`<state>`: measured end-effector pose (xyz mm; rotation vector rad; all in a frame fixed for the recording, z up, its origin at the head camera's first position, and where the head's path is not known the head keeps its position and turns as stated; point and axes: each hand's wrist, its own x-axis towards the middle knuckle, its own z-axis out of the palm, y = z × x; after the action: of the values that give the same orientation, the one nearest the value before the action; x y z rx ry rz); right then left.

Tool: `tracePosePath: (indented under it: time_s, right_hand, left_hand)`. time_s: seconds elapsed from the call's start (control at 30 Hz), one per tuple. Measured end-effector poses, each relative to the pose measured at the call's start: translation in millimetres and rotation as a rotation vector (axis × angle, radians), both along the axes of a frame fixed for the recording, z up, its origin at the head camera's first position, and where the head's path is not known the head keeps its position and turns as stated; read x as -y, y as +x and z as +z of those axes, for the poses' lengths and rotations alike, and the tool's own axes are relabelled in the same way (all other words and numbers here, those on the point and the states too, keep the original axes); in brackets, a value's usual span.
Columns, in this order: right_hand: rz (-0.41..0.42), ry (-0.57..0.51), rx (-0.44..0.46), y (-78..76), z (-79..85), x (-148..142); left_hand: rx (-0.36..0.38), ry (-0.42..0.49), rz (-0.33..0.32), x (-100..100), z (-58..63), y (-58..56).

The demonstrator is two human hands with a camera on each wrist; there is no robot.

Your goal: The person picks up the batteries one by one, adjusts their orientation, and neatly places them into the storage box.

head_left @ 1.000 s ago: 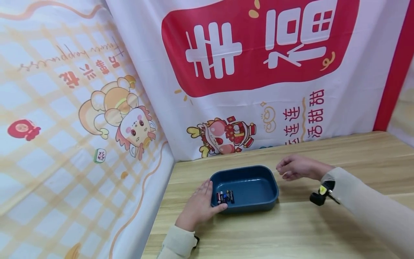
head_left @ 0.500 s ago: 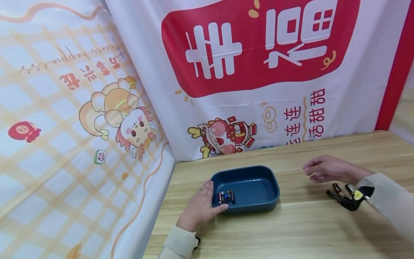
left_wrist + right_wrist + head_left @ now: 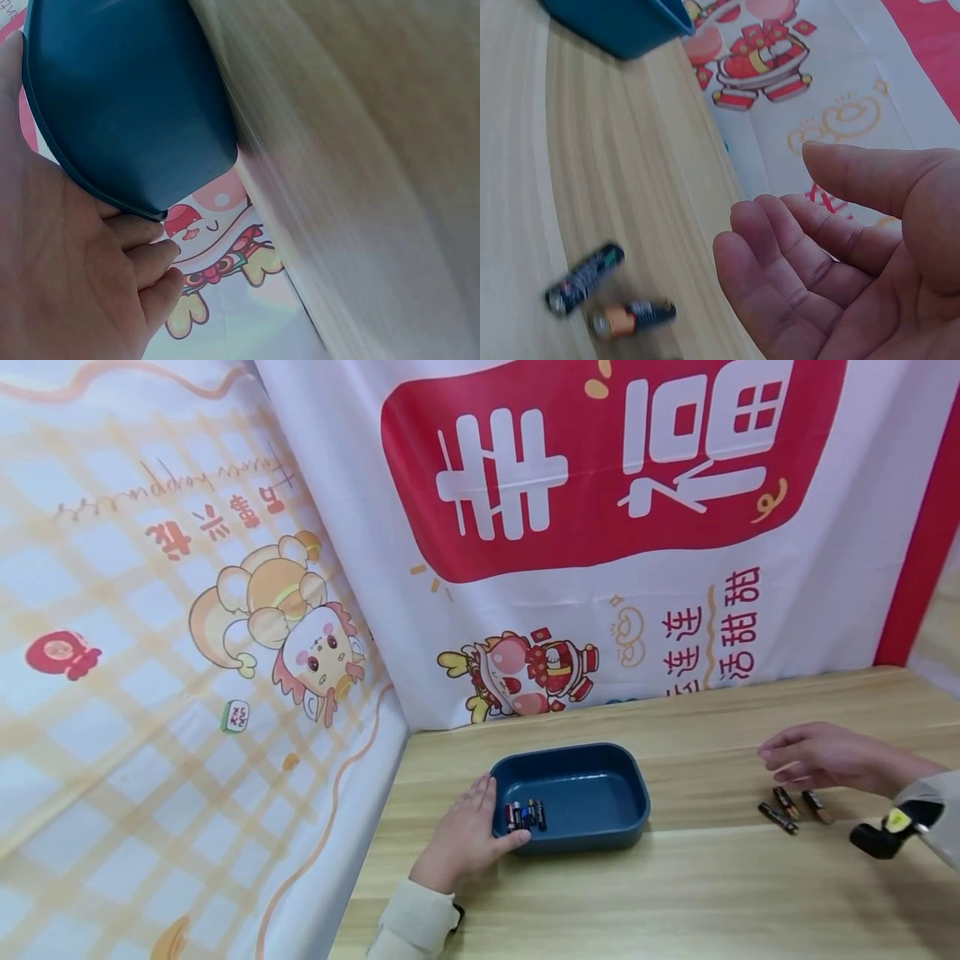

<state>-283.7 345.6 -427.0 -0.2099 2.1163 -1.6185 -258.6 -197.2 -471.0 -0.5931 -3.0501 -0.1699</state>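
Note:
A dark blue rectangular bin (image 3: 581, 842) stands on the table with several small batteries (image 3: 527, 816) lying together at its left end. My left hand (image 3: 463, 835) rests on the bin's left side, its fingers along the rim and the thumb over the front edge. In the left wrist view the fingertips touch the outside of the bin (image 3: 127, 97). To the right, my right hand (image 3: 836, 758) hovers above the table, fingers loosely bent and holding nothing. Three batteries (image 3: 777, 818) lie just below it; two show in the right wrist view, one black (image 3: 585, 279) and one black-and-copper (image 3: 634, 319).
The light wood table (image 3: 600, 902) extends around the bin. A white cloth backdrop (image 3: 637, 602) with red characters and cartoon figures hangs along the back edge, and a checked cloth (image 3: 150, 693) along the left. A black wrist camera (image 3: 888, 835) sits on the right sleeve.
My right hand has moved rightward, away from the bin and over to the loose batteries, which the arm and wrist camera had covered. My left hand and the bin stay in place.

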Motion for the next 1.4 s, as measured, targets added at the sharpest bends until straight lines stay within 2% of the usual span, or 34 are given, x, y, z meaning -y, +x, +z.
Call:
tracePosePath:
  time_s: [0.17,0.5,0.7,0.8,1.1,1.2,1.4]
  right_hand:
    - [0.005,-0.011,0.010,3.8,0.4,-20.1]
    - [-0.080,-0.001,0.050,5.5,-5.7,-44.2]
    - [-0.139,0.016,0.077,4.2,-14.9,-56.8]
    - [-0.123,0.007,0.087,5.0,-22.4,-62.3]
    - [-0.059,-0.121,0.100,6.1,-45.8,-65.4]
    - [-0.046,-0.108,0.104,5.2,-51.6,-63.6]
    - [-0.073,-0.051,0.107,6.7,-57.2,-58.5]
  left_hand:
    - [0.003,-0.005,0.008,-0.4,3.4,-1.2]
    - [-0.010,-0.013,0.007,3.8,-1.1,-2.1]
    - [-0.010,-0.008,0.014,3.5,-0.4,-2.3]
    - [-0.005,-0.008,0.015,3.2,0.3,-2.2]
    - [0.007,-0.009,0.022,2.9,-1.1,-3.7]
    - [0.009,-0.010,0.020,2.7,-2.1,-4.2]
    - [0.009,-0.006,0.016,1.3,-1.2,-3.5]
